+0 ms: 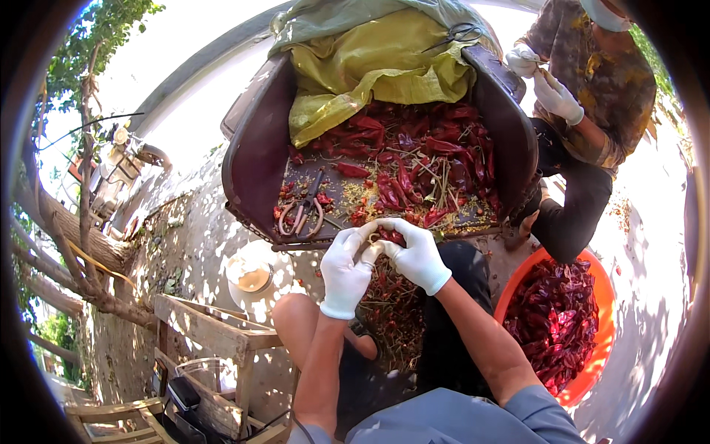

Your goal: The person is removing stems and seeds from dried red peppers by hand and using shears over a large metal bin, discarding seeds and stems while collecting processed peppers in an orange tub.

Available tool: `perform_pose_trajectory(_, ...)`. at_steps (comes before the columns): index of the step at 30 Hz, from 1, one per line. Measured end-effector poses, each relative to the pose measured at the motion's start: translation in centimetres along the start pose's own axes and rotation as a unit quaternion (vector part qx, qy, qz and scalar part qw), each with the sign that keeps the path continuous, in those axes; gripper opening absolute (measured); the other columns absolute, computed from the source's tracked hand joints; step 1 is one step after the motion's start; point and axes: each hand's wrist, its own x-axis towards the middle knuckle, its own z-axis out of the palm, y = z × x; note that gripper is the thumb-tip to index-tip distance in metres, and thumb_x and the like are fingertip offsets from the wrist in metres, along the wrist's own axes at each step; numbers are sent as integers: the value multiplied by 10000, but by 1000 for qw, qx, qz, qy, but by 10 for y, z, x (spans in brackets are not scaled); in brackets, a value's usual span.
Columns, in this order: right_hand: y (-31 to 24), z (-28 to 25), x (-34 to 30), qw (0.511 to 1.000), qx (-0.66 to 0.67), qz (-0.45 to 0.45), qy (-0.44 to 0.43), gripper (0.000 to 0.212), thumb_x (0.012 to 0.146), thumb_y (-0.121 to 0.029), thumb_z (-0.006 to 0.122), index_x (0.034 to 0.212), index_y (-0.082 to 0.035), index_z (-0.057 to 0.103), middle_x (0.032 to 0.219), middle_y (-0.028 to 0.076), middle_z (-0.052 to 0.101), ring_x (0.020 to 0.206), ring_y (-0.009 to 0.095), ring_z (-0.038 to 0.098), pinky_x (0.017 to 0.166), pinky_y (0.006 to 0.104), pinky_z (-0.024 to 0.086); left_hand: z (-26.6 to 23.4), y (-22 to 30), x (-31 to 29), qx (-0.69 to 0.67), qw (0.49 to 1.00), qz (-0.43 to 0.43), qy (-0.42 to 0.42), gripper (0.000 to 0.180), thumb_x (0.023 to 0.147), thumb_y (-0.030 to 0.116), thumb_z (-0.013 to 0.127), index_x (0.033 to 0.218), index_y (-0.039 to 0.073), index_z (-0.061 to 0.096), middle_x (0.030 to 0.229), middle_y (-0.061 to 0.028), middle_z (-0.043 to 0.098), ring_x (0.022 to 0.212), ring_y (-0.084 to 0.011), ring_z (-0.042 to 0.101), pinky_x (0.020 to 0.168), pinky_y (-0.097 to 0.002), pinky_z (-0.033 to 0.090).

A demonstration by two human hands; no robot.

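Observation:
My left hand (345, 272), in a white glove, pinches one end of a dried red chili pepper (392, 237). The fingers of my right hand (416, 259), gloved the same way, close on the pepper from the other side, and much of it is hidden behind them. Just beyond my hands is the front edge of a dark open-fronted bin (248, 166), strewn with red chili peppers (403, 181), stalks and yellow seeds. Scissors (302, 214) lie at the bin's front left, their handles toward me.
A yellow sack (362, 63) covers the bin's back, with dark scissors (462, 33) on top. To my right stands an orange tub (608, 325) of chilies, and a gloved co-worker (614, 89) sits beyond. Stalks (396, 314) lie between my legs; a wooden frame (214, 325) is at left.

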Motion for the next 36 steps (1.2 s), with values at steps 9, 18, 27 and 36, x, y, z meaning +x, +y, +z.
perform_pose_trajectory(9, 0, 4, -4, 997, -38, -33, -60, 403, 836, -45, 699, 1227, -11, 610, 976, 134, 709, 861, 164, 688, 775, 298, 537, 4, -13, 0, 97, 986, 108, 80, 98, 890, 51, 687, 961, -13, 706, 816, -61, 650, 701, -149, 609, 637, -273, 485)
perform_pose_trajectory(18, 0, 1, -1, 994, -32, 55, -87, 261, 868, -149, 715, 1087, -17, 660, 784, 155, 658, 687, 191, 617, 671, 323, 498, 25, -35, -2, -460, 832, -271, 148, 147, 974, 148, 621, 913, 27, 675, 644, -13, 592, 483, -77, 498, 407, -200, 361)
perform_pose_trajectory(27, -5, -10, 3, 946, 185, 204, -171, 276, 940, -187, 668, 1146, -4, 646, 609, -11, 529, 470, 68, 484, 454, 247, 399, 17, -17, 2, -190, 964, -134, 127, 202, 967, 167, 657, 999, -29, 696, 912, -21, 689, 817, -61, 598, 749, -217, 472)
perform_pose_trajectory(36, -15, -7, 2, 952, 206, 184, -132, 142, 936, -134, 659, 1007, -16, 694, 691, -3, 619, 543, 48, 521, 505, 229, 417, 39, -42, 12, -551, 774, -266, 164, 197, 999, 205, 593, 981, 21, 662, 838, -44, 676, 622, -118, 607, 547, -227, 508)
